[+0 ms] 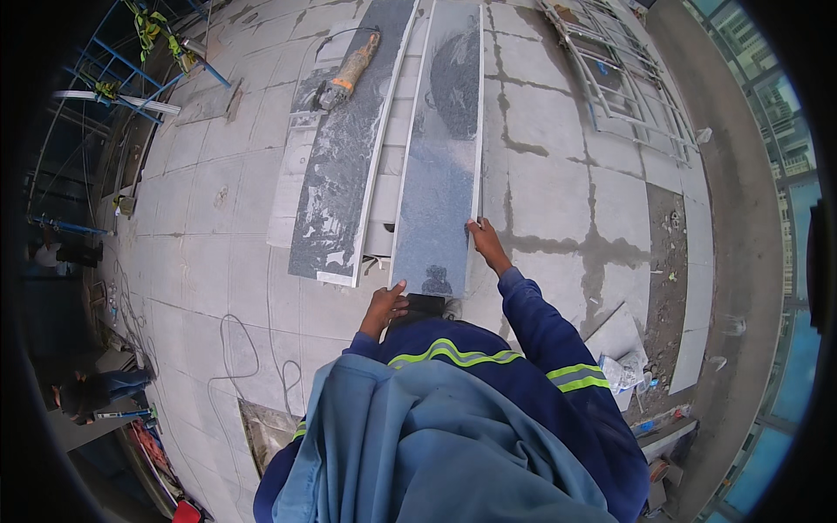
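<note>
A long dark grey stone slab (439, 187) with pale edges stretches away from me. At its near left corner is my left hand (384, 309), the thumb on the edge and the fingers curled. Farther up, my right hand (488, 245) grips the slab's right edge, fingers partly hidden beneath it. To the left lies a second stone slab (336, 205), its surface smeared with whitish residue. On that slab rests an orange and grey angle grinder (350, 74), away from both hands, with a dark cord. Damp-looking patches mark the slab in my hands.
Large pale tiles (549, 200) cover the floor, with dark wet streaks along joints. A white metal frame (623, 74) lies far right; blue scaffolding (139, 65) stands far left. A loose cable (228, 357) trails at left. A person (100, 392) is at the left edge. Debris (626, 370) lies right.
</note>
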`<state>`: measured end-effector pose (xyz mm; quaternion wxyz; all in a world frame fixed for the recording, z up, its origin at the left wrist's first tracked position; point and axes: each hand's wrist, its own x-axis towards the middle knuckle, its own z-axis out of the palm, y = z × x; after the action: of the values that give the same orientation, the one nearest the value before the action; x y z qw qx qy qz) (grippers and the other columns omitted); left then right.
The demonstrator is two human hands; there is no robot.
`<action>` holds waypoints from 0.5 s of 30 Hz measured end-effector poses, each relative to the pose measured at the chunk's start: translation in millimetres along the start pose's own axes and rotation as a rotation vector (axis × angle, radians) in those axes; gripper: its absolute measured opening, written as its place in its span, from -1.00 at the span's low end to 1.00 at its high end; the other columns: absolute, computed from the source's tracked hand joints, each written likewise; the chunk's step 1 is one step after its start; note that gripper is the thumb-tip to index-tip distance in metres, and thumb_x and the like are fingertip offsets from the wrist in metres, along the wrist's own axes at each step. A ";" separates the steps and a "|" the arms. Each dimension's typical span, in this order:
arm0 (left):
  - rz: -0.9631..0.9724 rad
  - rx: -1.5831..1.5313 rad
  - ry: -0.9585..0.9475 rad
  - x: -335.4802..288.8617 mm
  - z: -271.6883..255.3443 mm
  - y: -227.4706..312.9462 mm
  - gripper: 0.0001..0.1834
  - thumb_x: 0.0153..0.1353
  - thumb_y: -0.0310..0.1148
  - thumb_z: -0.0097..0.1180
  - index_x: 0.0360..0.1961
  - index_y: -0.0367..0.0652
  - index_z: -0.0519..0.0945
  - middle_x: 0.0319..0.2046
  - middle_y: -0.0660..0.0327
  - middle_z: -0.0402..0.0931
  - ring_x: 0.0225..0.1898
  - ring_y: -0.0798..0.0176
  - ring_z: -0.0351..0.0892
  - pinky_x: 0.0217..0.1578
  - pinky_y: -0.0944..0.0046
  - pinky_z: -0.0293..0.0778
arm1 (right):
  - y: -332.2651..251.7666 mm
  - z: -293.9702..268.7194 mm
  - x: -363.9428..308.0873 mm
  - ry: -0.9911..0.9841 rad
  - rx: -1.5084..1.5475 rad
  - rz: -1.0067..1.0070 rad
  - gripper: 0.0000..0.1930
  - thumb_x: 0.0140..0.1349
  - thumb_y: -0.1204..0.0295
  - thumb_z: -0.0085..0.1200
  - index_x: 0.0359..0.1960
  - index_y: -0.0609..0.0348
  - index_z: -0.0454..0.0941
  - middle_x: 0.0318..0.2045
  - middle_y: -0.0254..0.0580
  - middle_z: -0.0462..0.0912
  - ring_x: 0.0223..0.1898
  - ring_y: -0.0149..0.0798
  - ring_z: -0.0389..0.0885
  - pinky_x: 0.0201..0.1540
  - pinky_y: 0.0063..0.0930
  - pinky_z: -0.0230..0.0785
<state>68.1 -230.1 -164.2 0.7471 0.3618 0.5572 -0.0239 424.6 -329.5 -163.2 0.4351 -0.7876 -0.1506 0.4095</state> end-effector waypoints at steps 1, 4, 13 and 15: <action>-0.012 -0.229 -0.135 0.5 -14.9 -9.3 -0.06 0.50 0.15 0.57 0.44 -0.46 0.44 0.28 -0.31 0.64 0.32 -0.24 0.76 0.31 -0.26 0.77 | -14.9 17.8 3.1 -0.012 0.035 0.001 -0.12 0.70 -0.09 0.13 0.66 0.56 0.37 0.56 0.50 0.56 0.65 0.29 0.49 0.68 0.03 0.29; 0.081 -0.562 -0.243 -13.5 -9.9 -33.6 -0.17 0.52 0.13 0.56 0.33 -0.45 0.51 0.16 -0.27 0.72 0.24 -0.22 0.81 0.20 -0.24 0.81 | -29.4 35.7 7.6 -0.017 0.072 0.049 -0.12 0.68 -0.10 0.17 0.62 0.58 0.41 0.51 0.44 0.62 0.55 0.22 0.57 0.61 -0.02 0.34; 0.127 -0.612 0.072 -27.8 49.5 -20.1 -0.40 0.59 0.11 0.47 0.02 -0.29 0.59 -0.12 -0.05 0.79 -0.11 -0.04 0.89 0.03 -0.02 0.80 | -14.2 17.6 36.4 0.197 -0.252 -0.010 -0.04 0.59 -0.16 0.25 0.63 0.52 0.35 0.40 0.37 0.66 0.44 0.26 0.66 0.53 0.08 0.47; 0.115 -0.636 0.173 -41.6 39.6 -32.8 -0.42 0.59 0.11 0.47 -0.01 -0.27 0.61 -0.15 -0.02 0.79 -0.15 0.00 0.88 0.00 0.02 0.79 | -41.1 45.7 8.1 0.090 -0.488 0.162 0.09 0.58 -0.25 0.19 0.75 0.45 0.10 0.62 0.46 0.37 0.62 0.42 0.40 0.64 0.27 0.30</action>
<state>70.2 -292.0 -141.0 0.7726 0.1419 0.5768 0.2243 399.0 -275.3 -147.2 0.2042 -0.8962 -0.1618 0.3591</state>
